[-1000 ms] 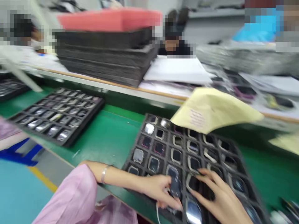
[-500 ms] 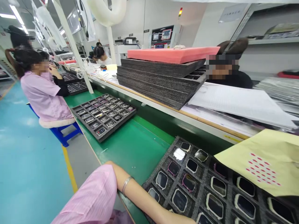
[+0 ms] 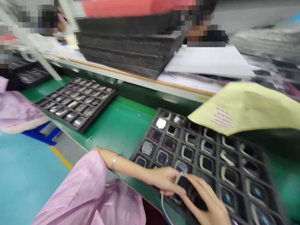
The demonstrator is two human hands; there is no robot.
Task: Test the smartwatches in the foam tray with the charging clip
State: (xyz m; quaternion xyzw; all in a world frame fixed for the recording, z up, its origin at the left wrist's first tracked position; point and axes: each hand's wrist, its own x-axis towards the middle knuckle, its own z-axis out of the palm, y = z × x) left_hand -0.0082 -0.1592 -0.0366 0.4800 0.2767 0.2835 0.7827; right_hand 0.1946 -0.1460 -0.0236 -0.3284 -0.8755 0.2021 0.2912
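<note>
Over the near tray, both of my hands meet at a smartwatch point(image 3: 183, 182) with a pale frame and dark screen. My left hand point(image 3: 161, 179) is closed on its left side, and a thin white cable point(image 3: 163, 204) hangs from beneath that hand; where its end attaches is hidden. The fingers of my right hand point(image 3: 209, 200) grip the watch from the right, thumb and fingertips at its edge. Below them lies a black foam tray point(image 3: 239, 142) whose compartments hold many watches, some with purple frames. One watch point(image 3: 161, 123) at the far left shines white.
Yellow paper point(image 3: 253, 109) with rows of red stickers overhangs the tray's far side. A second watch tray point(image 3: 93, 120) lies further left on the green table point(image 3: 110, 125). Behind are a shelf edge point(image 3: 131, 75), stacked black foam point(image 3: 126, 47) and white papers point(image 3: 208, 62). A co-worker's sleeve point(image 3: 18, 107) shows left.
The view has tilted down and turned right. Both hands have come into sight, gripping a watch, with the white cable below; earlier only my left forearm showed.
</note>
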